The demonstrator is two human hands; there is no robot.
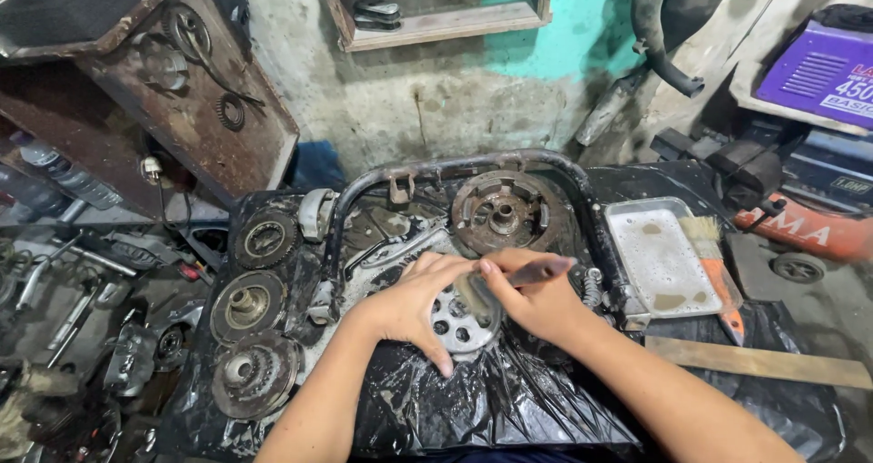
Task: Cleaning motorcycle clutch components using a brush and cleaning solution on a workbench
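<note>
1. Centrally, the left hand [414, 304] lay flat, fingers spread, pressing on a round metal hub [464, 322] with holes, steadying it rather than gripping it.
2. The right hand [536, 299] was closed around a brush [523, 274], whose dark handle stuck out to the right above the knuckles while its bristle end met the hub's top.
3. The hub sat on black plastic sheet [491, 399], wet and crumpled, spread over the work surface just in front of the person.
4. Behind the hands a rusty round rotor [503, 213] lay inside a bent black tube frame [455, 172].
5. Left of the left hand, three round clutch parts [247, 306] sat in a row running toward the person, dark and greasy.
6. Right of the right hand stood a shallow metal tray [659, 254] holding cloudy liquid, well apart from the hub.
7. A paintbrush [714, 263] with an orange handle lay along the tray's right edge, touching it.
8. A wooden slat [759, 363] lay on the sheet near the right forearm.
9. Loose tools and metal scraps [82, 308] crowded the far left floor.
10. A rusty slanted board [195, 108] with gears hung on it leaned at upper left, below a wall shelf [436, 17].
11. A purple machine [818, 72] sat at upper right.
</note>
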